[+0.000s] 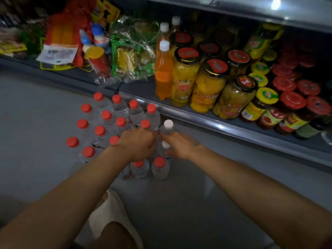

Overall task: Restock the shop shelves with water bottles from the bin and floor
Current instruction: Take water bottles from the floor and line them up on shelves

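Several clear water bottles with red caps [106, 115] stand upright in a cluster on the grey floor [36, 114] in front of the bottom shelf. Two white-capped bottles stand at the cluster's right edge. My left hand [137, 145] reaches down among the red-capped bottles with its fingers curled; what it grips is hidden under it. My right hand [177, 145] is wrapped around the white-capped bottles [168, 125], with the near one's cap showing between thumb and fingers.
The bottom shelf's metal lip [206, 121] runs diagonally just behind the bottles. On it stand an orange soda bottle [162, 69], jars of yellow fruit [207, 87], red-lidded jars [292, 99] and bagged snacks [131, 51]. My knee and a pale slipper [109, 212] are below.
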Motion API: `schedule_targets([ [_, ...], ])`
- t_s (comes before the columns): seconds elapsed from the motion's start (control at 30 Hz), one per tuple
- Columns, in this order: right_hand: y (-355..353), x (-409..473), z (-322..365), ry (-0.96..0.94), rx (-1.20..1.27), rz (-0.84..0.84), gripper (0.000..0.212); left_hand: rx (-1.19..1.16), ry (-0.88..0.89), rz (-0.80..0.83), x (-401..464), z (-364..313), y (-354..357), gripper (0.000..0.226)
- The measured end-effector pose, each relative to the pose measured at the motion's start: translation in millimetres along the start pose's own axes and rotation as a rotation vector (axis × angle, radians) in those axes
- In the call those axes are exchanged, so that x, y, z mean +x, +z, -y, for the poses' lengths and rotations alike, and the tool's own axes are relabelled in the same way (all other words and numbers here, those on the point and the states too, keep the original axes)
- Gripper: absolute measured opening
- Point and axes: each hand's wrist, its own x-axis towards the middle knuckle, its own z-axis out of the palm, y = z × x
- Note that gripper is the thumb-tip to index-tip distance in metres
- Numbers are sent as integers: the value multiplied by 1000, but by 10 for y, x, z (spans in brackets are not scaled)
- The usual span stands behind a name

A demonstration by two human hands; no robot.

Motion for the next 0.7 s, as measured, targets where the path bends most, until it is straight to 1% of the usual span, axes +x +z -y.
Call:
schedule_targets([
  [0.2,-2,-98,-45,-21,118,-12,36,27,-18,0,-8,-55,19,27],
  [0.33,-137,-327,-156,56,135,-10,39,17,29,-17,-5,-182,-104,22],
  [0.37,-202,-394,-188,73,149,-19,34,16,38,-21,-4,-228,-150,22],
  [0.43,-364,-547,-251,98,185,-63,19,15,51,-35,-2,-337,-250,24],
  [0.5,-562,-727,-296,121,204,-115,23,15,82,-74,5,-474,-359,21],
  [0.6,-864,-1014,-359,131,183,-194,21,20,137,-135,25,-708,-538,20],
  [0.7,-1181,-1331,-428,136,183,-282,24,33,181,-198,38,-950,-731,14],
])
